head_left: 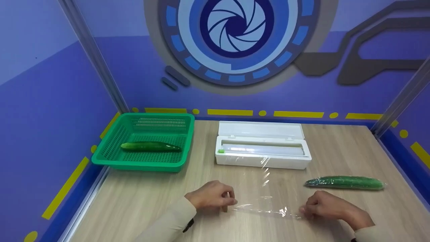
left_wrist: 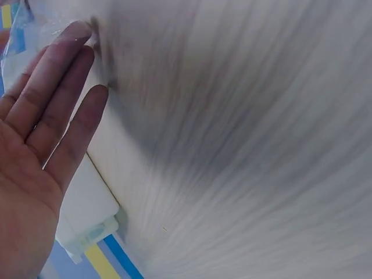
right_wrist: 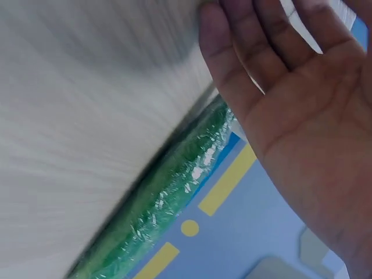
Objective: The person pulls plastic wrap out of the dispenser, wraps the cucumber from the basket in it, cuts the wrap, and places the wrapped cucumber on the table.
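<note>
A sheet of clear plastic wrap (head_left: 265, 201) stretches from the roll (head_left: 262, 149) in the white wrap dispenser (head_left: 263, 162) toward the front of the table. My left hand (head_left: 212, 195) pinches its front left corner between thumb and fingers. At the front right corner my right hand (head_left: 324, 206) pinches the wrap the same way. A cucumber (head_left: 346, 182) covered in shiny wrap lies just beyond the right hand; in the right wrist view this wrapped cucumber (right_wrist: 157, 203) runs alongside the hand.
At the back left stands a green basket (head_left: 144, 164) with one bare cucumber (head_left: 151, 146) in it. The dispenser's lid (head_left: 261, 130) is flipped back toward the rear wall. Purple wall panels (head_left: 134, 74) border the wooden table (head_left: 134, 201) at the back and sides.
</note>
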`<state>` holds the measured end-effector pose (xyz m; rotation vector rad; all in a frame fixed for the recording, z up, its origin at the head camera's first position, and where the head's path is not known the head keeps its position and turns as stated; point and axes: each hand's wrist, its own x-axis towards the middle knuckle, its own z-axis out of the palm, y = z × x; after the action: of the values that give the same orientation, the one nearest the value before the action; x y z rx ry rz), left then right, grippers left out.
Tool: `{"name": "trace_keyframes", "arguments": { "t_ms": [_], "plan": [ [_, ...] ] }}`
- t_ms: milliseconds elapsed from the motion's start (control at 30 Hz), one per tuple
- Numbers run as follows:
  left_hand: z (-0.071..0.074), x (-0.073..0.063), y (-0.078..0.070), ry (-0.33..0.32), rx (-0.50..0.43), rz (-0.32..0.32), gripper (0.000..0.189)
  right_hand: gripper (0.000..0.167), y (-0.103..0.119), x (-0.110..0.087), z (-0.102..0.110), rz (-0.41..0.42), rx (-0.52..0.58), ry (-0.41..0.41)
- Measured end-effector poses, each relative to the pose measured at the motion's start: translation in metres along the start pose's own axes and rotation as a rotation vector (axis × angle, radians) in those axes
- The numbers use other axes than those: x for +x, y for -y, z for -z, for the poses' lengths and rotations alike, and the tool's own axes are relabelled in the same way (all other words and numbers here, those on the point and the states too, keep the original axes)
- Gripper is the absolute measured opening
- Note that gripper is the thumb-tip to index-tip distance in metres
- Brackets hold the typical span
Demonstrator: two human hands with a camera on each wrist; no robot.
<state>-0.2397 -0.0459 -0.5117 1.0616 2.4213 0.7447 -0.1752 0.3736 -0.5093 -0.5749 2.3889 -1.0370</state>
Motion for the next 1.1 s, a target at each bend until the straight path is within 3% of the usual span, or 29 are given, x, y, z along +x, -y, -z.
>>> {"name": "trace_keyframes", "arguments": {
  "t_ms": [67, 167, 233, 367, 567, 733, 1100],
  "plan": [
    [-0.001, 0.0, -0.001, -0.014, -0.018, 0.034, 0.017, 0.035, -0.002, 0.001, -0.003, -0.008, 0.002, -0.031],
    [-0.006, 0.001, -0.001, -0.06, -0.011, 0.061, 0.012, 0.026, -0.005, 0.002, -0.007, -0.026, -0.029, -0.062],
    [-0.01, 0.002, 0.0, -0.092, 0.001, 0.061, 0.007, 0.021, -0.007, 0.001, -0.009, -0.015, -0.061, -0.086],
    [-0.013, 0.002, 0.004, -0.132, 0.025, 0.049, 0.009, 0.031, -0.011, -0.002, -0.012, 0.033, -0.1, -0.145],
    [-0.012, 0.002, 0.002, -0.113, 0.123, 0.037, 0.028, 0.046, -0.018, -0.007, -0.015, 0.103, -0.116, -0.207],
    [-0.013, 0.001, -0.001, -0.076, 0.176, 0.016, 0.032, 0.066, -0.022, -0.007, -0.016, 0.106, -0.105, -0.226],
    [-0.015, -0.007, 0.007, -0.09, 0.116, -0.058, 0.026, 0.078, -0.029, -0.01, -0.016, 0.089, -0.211, -0.235]
  ]
}}
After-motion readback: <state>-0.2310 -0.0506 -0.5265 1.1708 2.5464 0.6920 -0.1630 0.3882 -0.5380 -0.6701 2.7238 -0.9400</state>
